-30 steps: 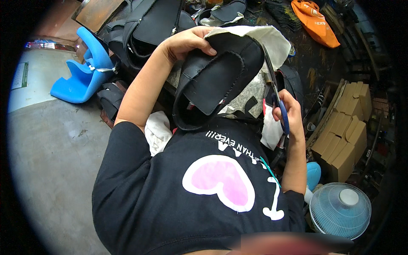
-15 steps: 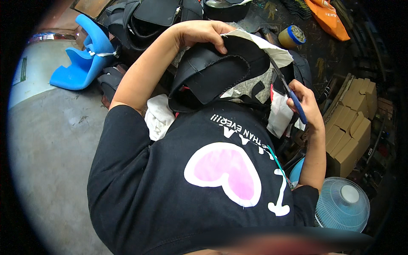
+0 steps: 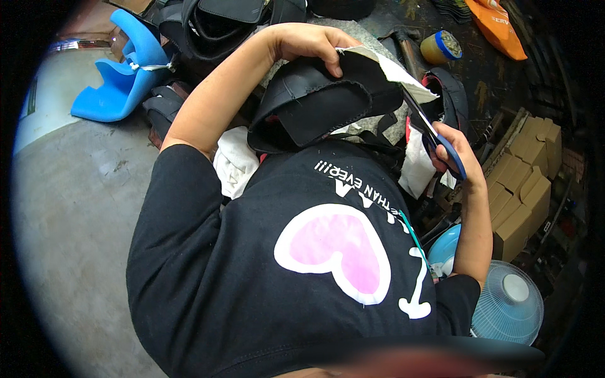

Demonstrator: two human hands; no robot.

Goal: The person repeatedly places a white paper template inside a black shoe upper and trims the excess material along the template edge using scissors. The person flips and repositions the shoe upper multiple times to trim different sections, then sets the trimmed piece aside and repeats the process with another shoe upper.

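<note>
My left hand is closed on the far edge of a black shoe upper, its thumb pressed on the black side. White fabric sticks out past the upper's far right edge. Blue-handled scissors are in my right hand, fingers through the loops. Their blades are parted and point up to the white fabric near the upper's right end. The upper's opening, with its stitched rim, faces me.
Several black shoe pieces lie at the back left, near a blue foam piece tied with white string. A yellowish jar with a blue rim and an orange bag are back right. Cardboard boxes and a fan stand right.
The scissors have opened: handles and blades are further apart. My right hand has shifted slightly right and down. My left hand still grips the shoe upper, which has tilted a little.
</note>
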